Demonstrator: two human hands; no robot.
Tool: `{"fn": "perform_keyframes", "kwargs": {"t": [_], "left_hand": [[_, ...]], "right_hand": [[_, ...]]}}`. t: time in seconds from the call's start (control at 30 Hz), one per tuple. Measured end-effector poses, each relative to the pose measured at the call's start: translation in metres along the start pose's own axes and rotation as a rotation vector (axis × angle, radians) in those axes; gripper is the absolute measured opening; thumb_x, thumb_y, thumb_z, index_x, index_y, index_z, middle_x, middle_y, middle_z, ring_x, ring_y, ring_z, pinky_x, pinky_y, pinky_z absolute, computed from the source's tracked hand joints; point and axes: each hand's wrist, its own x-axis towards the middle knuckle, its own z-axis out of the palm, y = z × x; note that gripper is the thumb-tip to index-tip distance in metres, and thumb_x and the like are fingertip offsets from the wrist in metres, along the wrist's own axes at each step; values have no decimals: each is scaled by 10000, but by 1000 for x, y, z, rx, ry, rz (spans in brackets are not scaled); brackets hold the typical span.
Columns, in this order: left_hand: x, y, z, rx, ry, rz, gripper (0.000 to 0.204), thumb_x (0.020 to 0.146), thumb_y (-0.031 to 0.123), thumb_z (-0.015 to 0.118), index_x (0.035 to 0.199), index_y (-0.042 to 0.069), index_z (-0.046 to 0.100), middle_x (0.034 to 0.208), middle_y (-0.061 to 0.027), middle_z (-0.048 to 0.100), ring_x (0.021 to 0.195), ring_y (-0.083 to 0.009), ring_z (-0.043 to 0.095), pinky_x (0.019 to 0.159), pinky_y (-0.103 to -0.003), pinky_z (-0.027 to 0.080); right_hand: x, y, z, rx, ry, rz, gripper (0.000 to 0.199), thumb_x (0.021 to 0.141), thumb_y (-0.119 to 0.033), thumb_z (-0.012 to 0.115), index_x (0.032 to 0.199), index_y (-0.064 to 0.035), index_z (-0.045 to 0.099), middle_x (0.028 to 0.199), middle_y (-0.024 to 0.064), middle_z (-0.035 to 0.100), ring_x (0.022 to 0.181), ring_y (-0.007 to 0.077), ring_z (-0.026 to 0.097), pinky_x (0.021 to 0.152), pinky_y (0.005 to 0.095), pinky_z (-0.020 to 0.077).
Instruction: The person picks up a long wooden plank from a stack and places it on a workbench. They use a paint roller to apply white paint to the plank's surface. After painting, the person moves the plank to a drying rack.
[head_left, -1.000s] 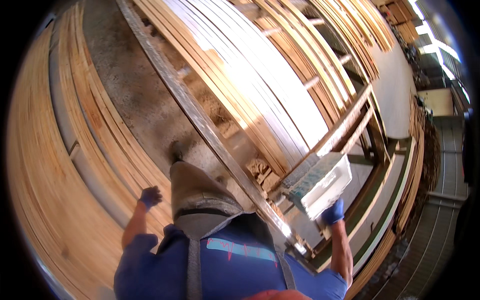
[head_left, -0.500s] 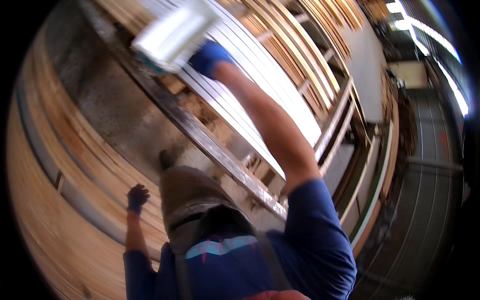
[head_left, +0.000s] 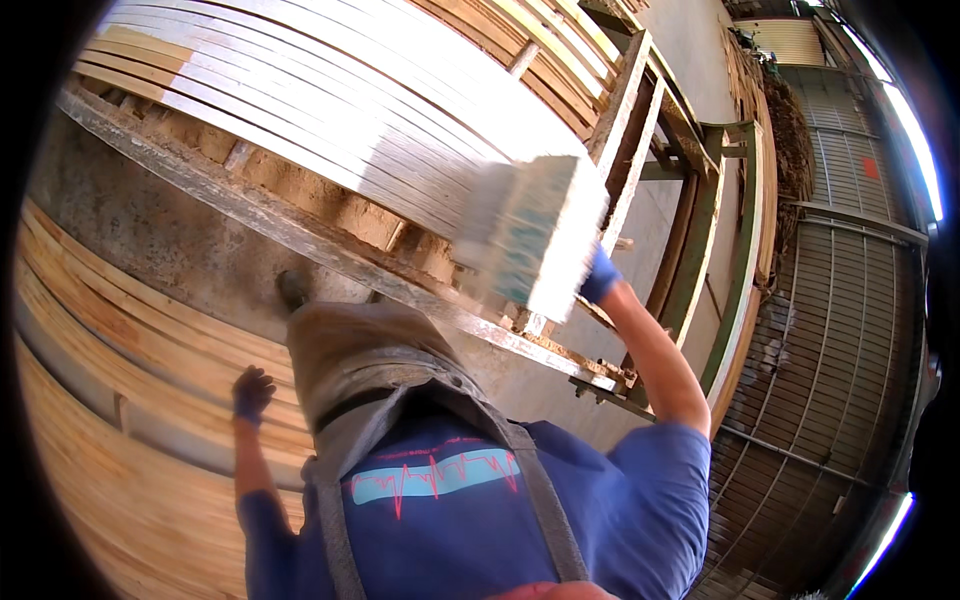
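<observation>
My right hand, in a blue glove, grips the right side of a boxy white tub. The tub is streaked with white, carries teal markings and is smeared by motion; what is inside cannot be made out. It is held tilted over the right end of a row of long boards, mostly coated white, with bare wood showing at their left end. My left hand, also in a dark blue glove, hangs at my left side with its fingers apart and nothing in them, above a stack of bare planks.
A paint-spattered rail runs along the near side of the white boards. Beyond the tub stands a timber rack. More bare timber lies behind the boards. A wire mesh fence stands on the right. Concrete floor shows between the stacks.
My right hand has swung the tub from the left part of the white boards to their right end, nearer me. The view has turned too. My left hand still hangs at my side.
</observation>
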Motion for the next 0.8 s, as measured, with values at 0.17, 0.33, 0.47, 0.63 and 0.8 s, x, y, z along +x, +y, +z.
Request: {"fn": "perform_keyframes", "kwargs": {"t": [0.17, 0.33, 0.47, 0.63, 0.8], "left_hand": [[11, -5, 84, 201, 113, 158, 423, 927, 443, 541, 1116, 66, 569, 807, -65, 652, 533, -154, 574, 436, -253, 399], [-13, 0, 160, 354, 101, 370, 383, 923, 396, 559, 1085, 49, 577, 790, -72, 642, 554, -153, 580, 443, -229, 413], [-21, -47, 115, 211, 79, 380, 365, 935, 428, 527, 1071, 91, 560, 766, -61, 623, 556, -182, 573, 452, -271, 417], [-35, -59, 85, -69, 199, 66, 318, 940, 456, 504, 919, 139, 521, 690, -50, 569, 487, -183, 509, 380, -264, 304], [-47, -14, 146, 63, 242, 437, 331, 931, 377, 551, 1007, 61, 616, 781, -81, 675, 600, -193, 646, 548, -303, 502]], "right_hand": [[-78, -4, -112, -73, 233, -88, 266, 931, -201, 493, 1149, -72, 576, 1056, 111, 650, 945, 255, 636, 888, 414, 509], [-84, -41, -125, -1877, 191, -499, 229, 771, -230, 639, 945, -83, 670, 883, 158, 669, 818, 335, 641, 719, 425, 513], [-84, -79, -96, -1992, 159, -574, 179, 780, -233, 626, 877, -92, 678, 789, 163, 661, 731, 369, 628, 642, 450, 498], [4, -54, -114, -1843, 65, -802, 347, 821, -263, 591, 1121, -98, 643, 1104, 170, 646, 1044, 347, 599, 906, 434, 473], [31, -44, -43, -1851, 107, -663, 212, 803, -237, 603, 906, -75, 692, 849, 177, 675, 850, 359, 654, 692, 430, 526]]}}
